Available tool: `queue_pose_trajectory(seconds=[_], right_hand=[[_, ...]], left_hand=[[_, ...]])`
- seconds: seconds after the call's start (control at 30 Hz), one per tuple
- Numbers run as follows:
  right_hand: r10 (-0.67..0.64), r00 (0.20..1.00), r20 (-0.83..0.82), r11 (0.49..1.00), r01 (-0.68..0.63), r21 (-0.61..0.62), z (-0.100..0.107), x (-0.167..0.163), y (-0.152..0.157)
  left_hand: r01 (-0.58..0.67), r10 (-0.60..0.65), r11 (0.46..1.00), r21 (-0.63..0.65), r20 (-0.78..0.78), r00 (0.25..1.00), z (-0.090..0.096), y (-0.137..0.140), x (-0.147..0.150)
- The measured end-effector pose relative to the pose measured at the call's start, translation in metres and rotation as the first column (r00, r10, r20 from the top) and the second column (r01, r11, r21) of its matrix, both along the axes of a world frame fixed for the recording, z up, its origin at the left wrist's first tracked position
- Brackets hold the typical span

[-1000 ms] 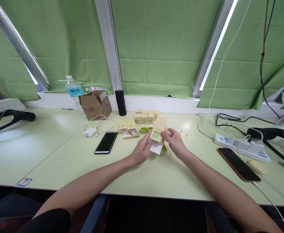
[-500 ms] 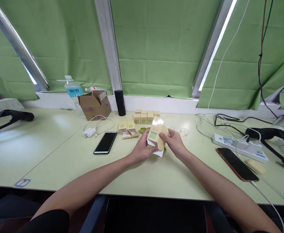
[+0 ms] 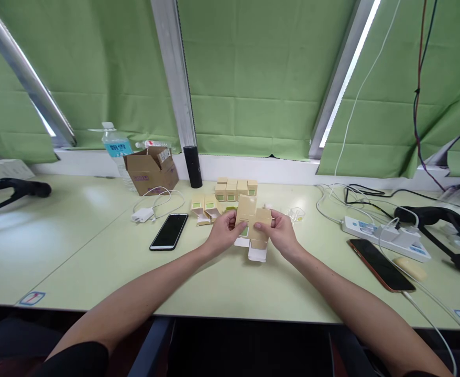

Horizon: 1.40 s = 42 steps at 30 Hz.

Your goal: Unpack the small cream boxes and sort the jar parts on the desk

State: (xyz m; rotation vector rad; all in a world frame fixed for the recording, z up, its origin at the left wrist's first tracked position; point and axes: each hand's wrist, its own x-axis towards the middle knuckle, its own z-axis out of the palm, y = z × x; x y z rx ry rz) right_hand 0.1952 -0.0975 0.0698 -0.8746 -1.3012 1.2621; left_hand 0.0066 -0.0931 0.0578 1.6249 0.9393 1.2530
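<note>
Between both hands is a small tan cardboard box point(image 3: 249, 208) with its flaps unfolded, white on the inside, a green panel partly covered by fingers. My left hand point(image 3: 225, 230) pinches its left side, thumb across the front. On the right side my right hand point(image 3: 279, 232) grips another panel with its thumb. Just beyond the hands, two opened tan boxes point(image 3: 205, 208) lie with their flaps out. Behind them several closed tan boxes point(image 3: 232, 189) stand in rows. A green item point(image 3: 230, 209) shows partly behind my left hand, and a clear plastic piece point(image 3: 296, 214) lies to the right.
A smartphone point(image 3: 169, 231) and a white charger point(image 3: 142, 214) lie left. Behind them are a brown carton point(image 3: 151, 173), a water bottle point(image 3: 116, 146) and a black cylinder point(image 3: 193, 166). On the right are a power strip point(image 3: 385, 239), cables and another phone point(image 3: 380, 265).
The cardboard box has been opened out flatter between my hands, its panels spread and a white flap hanging lower. My left thumb has moved up onto its front.
</note>
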Motion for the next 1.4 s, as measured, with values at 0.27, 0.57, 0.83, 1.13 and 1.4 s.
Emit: queue_pose_trajectory(seconds=[0.27, 0.57, 0.83, 1.13, 1.4], right_hand=[[-0.025, 0.998, 0.058, 1.000, 0.024, 0.020, -0.001, -0.002, -0.005], [-0.038, 0.970, 0.242, 0.995, 0.014, 0.102, 0.004, 0.014, 0.009], [-0.189, 0.919, 0.346, 0.963, 0.103, 0.251, 0.012, 0.039, 0.014], [-0.236, 0.807, 0.542, 0.933, 0.033, 0.358, -0.009, 0.041, 0.012], [-0.242, 0.757, 0.607, 0.922, -0.015, 0.387, -0.015, 0.041, 0.009]], left_hand=[[-0.025, 0.023, 1.000, -0.007, -0.135, 0.991, 0.010, 0.002, -0.006], [-0.080, 0.059, 0.991, -0.112, -0.178, 0.982, 0.048, 0.011, -0.048], [-0.406, 0.286, 0.900, -0.159, -0.490, 0.824, 0.043, -0.016, -0.133], [-0.419, 0.243, 0.870, -0.261, -0.512, 0.824, 0.020, -0.017, -0.144], [-0.444, 0.186, 0.891, -0.097, -0.813, 0.551, 0.027, -0.021, -0.127]])
